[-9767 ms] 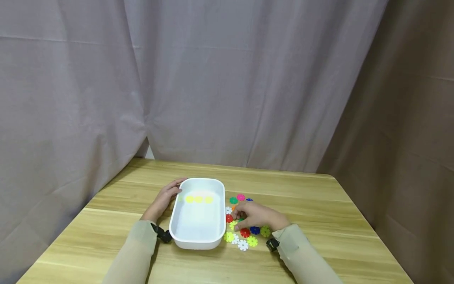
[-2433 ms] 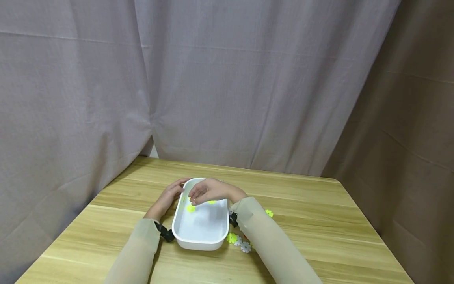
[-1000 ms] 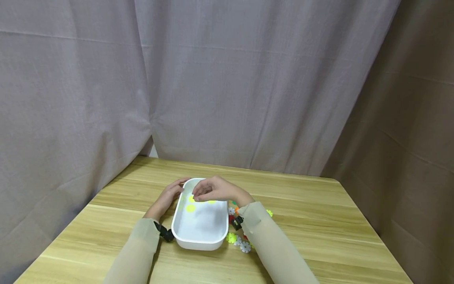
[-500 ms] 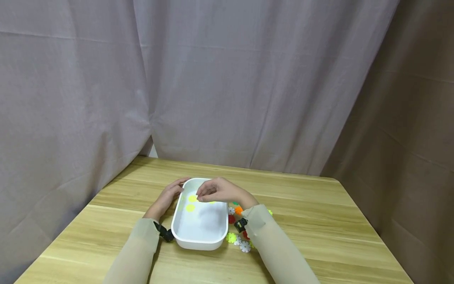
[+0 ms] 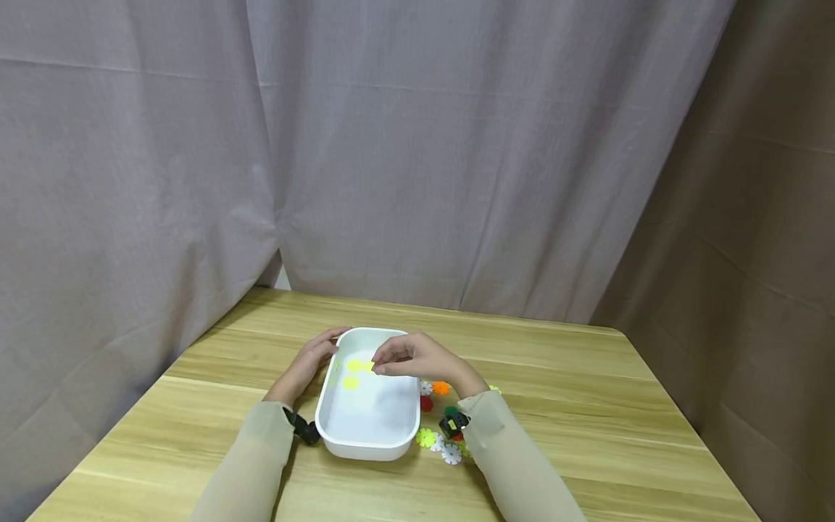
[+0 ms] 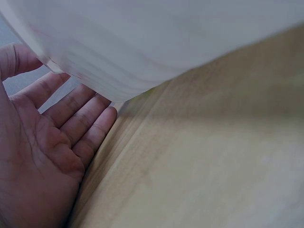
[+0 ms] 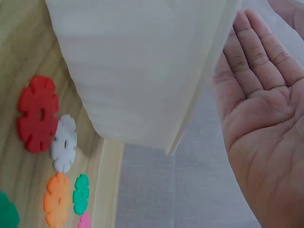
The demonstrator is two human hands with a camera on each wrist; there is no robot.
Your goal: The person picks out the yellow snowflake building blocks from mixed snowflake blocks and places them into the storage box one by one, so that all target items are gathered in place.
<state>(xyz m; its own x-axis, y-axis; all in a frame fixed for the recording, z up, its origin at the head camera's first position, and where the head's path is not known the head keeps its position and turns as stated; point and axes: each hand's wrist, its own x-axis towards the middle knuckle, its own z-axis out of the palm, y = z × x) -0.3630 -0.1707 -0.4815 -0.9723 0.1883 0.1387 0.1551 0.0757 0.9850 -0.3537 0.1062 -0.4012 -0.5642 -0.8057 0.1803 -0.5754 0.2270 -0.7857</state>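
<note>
A white rectangular tray (image 5: 367,424) stands on the wooden table, with several yellow notched discs (image 5: 350,383) lying inside it. My left hand (image 5: 306,366) rests at the tray's far left side; in the left wrist view its fingers (image 6: 78,116) lie fairly straight against the outer wall. Over the tray's right part hovers my right hand (image 5: 420,360), fingers loosely bent and fingertips close to a yellow disc. In the right wrist view the right palm (image 7: 266,114) is turned to the camera, nothing shows in it, and the tray hides the fingertips.
To the tray's right lie several flower-shaped discs, among them an orange disc (image 5: 440,388), a red disc (image 7: 38,114) and a white disc (image 5: 451,454). The right forearm covers part of them. A grey curtain (image 5: 417,181) hangs behind the table.
Over the last second my right hand has drawn rightward above the tray, uncovering yellow discs and some loose discs on the table. Earlier it was among the loose discs. My left hand stays put.
</note>
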